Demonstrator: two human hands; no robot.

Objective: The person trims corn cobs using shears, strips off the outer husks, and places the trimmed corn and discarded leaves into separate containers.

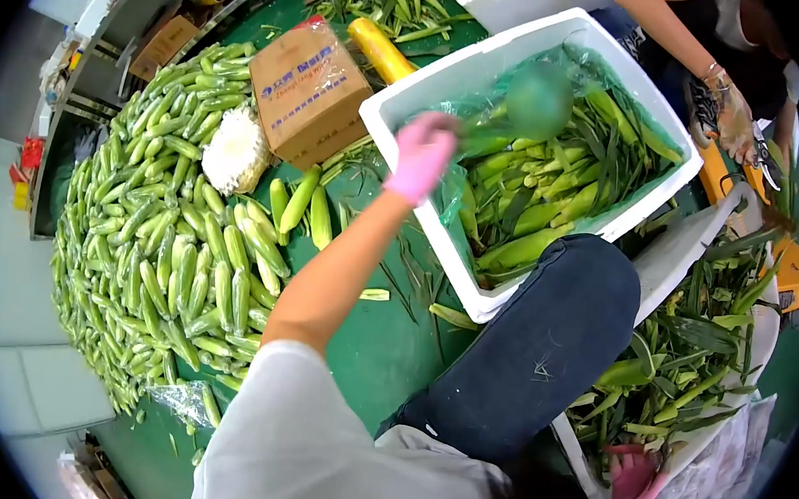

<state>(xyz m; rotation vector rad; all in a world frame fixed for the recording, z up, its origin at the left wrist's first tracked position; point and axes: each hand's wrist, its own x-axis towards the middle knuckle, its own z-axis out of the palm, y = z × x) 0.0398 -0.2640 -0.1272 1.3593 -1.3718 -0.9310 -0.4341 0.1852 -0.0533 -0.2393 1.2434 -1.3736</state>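
Observation:
My left hand [423,158], in a pink glove, is blurred by motion over the left rim of a white foam box [392,127]. What it holds, if anything, cannot be made out. Inside the box, a green plastic liner [471,114] surrounds ears of corn in their husks [555,187]. A smeared green shape [538,99] shows above the corn. At the lower right, my right hand [633,479], also pink-gloved, rests by the near end of a second foam box [580,461] full of husks [682,356], its fingers apart.
On the left lies a large pile of wrapped corn [176,232]. A cardboard box [309,92], a white net bundle [236,150] and a yellow cylinder [380,49] stand beside it. A co-worker's gloved hand [733,121] is near scissors [765,156]. My knee [553,327] is between the boxes.

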